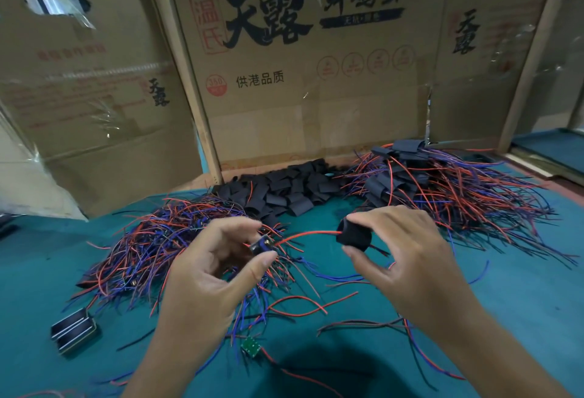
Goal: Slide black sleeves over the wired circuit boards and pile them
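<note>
sleeve (354,235), black and tubular, threaded on red wire (308,235).

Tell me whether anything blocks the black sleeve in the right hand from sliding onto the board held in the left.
Nothing visible does. The right hand pinches the black sleeve, already threaded on the red wire that runs across open air to the circuit board pinched by the left hand. Loose wires lie below on the table.

table (521,302): teal | sleeves (284,189): black | wires (151,249): red, blue | cardboard (316,106): brown, black lettering
</note>
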